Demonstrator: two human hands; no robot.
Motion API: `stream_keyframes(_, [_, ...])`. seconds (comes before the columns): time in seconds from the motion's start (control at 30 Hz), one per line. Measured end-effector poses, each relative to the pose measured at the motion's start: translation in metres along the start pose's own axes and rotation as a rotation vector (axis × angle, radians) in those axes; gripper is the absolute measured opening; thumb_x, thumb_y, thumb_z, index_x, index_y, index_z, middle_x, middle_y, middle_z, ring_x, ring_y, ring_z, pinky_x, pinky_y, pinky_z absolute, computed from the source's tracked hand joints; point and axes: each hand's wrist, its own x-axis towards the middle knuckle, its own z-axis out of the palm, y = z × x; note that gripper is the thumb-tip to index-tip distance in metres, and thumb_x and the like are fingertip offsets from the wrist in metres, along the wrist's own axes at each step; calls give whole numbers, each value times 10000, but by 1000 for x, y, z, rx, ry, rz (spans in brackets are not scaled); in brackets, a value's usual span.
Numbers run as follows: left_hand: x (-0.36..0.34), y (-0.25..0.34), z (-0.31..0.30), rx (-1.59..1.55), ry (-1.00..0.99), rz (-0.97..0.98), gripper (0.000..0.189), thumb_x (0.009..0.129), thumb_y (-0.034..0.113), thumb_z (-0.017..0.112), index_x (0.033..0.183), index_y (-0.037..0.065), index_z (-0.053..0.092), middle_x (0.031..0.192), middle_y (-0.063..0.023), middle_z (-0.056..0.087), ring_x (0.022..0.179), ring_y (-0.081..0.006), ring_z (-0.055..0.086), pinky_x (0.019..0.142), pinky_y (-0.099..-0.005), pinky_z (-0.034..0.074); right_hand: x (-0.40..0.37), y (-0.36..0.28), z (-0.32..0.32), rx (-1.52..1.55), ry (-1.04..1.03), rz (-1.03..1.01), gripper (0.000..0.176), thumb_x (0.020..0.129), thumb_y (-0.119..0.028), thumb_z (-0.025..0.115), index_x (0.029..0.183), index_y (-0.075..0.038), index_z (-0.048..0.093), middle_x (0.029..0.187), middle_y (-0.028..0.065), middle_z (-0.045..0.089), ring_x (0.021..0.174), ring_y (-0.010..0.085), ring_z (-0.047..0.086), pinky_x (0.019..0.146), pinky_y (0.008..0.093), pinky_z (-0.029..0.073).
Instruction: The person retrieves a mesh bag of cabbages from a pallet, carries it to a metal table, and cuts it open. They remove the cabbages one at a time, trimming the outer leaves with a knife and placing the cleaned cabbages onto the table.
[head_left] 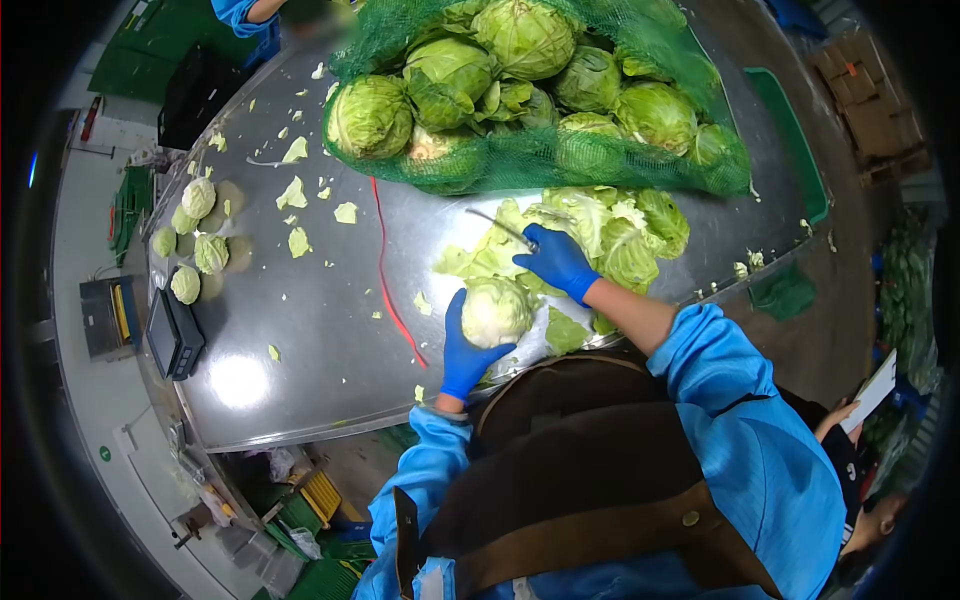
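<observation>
Cabbage (497, 312) sits cupped by left hand (470, 352), thumb spread, right hand (557, 262) clenching fingers round a knife (500, 228) (trimming, apparently; next cut needs steadiness).

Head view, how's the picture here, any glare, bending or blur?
Head view: bright glare on the metal table, near the black device; head view: strong fisheye bending, corners dark; head view: a blurred patch beside the co-worker's sleeve up top, while the held cabbage looks fairly sharp.
</observation>
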Motion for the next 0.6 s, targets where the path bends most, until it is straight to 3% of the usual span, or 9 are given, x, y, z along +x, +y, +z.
stream_keyframes(0.07, [-7,-9,-6,-60,-11,11,1157,566,219,925,1475,20,237,1435,-165,378,1315,-286,401,1096,-406,366,5,9,-2,12,105,-42,366,795,-288,707,1071,-68,612,965,180,674,876,352,652,756,441,507])
stream_keyframes(0.1, [-8,-9,-7,-34,9,0,1156,581,204,916,1485,21,220,1447,-171,362,1321,-285,395,1094,-408,371,15,23,-2,-27,291,-124,357,786,-246,706,1086,-72,620,939,162,676,861,348,650,742,434,511])
stream_keyframes(0.13, [-8,-2,-6,-92,43,-28,1148,586,200,914,1484,21,223,1448,-174,359,1320,-285,395,1095,-407,369,15,16,-16,-73,322,-77,432,800,-274,704,1173,-83,595,999,148,667,866,346,647,751,435,517])
stream_keyframes(0.27, [-2,2,7,-168,140,-45,1111,601,189,908,1474,15,245,1420,-180,374,1301,-291,406,1090,-398,369,-33,-38,-29,-160,200,-321,661,806,-435,710,1325,-79,507,1161,152,613,927,319,652,788,411,525])
stream_keyframes(0.33, [0,-3,13,-30,166,2,1102,602,194,909,1469,10,253,1399,-176,390,1292,-293,412,1085,-396,372,-54,-50,-15,-166,-126,-178,769,782,-570,684,1330,-60,506,1188,169,611,1001,329,640,850,416,513])
stream_keyframes(0.37, [-1,0,16,66,155,12,1075,632,103,884,1479,34,227,1426,-149,371,1297,-254,403,1094,-377,363,-61,-46,1,-205,-132,-216,784,768,-581,684,1333,-66,507,1206,184,603,1030,341,629,883,426,497])
stream_keyframes(0.43, [-3,7,25,110,202,11,1086,620,123,900,1469,16,233,1403,-158,389,1264,-247,432,1065,-370,395,-66,-40,17,-93,-179,-149,740,764,-525,682,1318,-64,515,1228,190,595,1036,358,624,897,441,489])
stream_keyframes(0.53, [0,0,28,-51,197,-12,1055,613,171,915,1437,-9,280,1387,-162,411,1248,-246,451,1048,-379,411,-53,-9,26,83,-138,-331,653,749,-387,697,1306,-91,526,1227,187,599,1020,345,631,880,433,497])
stream_keyframes(0.6, [3,8,26,15,142,-13,1042,609,213,921,1417,-15,305,1376,-158,425,1263,-257,443,1060,-391,396,-54,-3,21,-85,-105,-336,568,746,-269,682,1279,-125,546,1149,178,636,965,349,643,850,427,506])
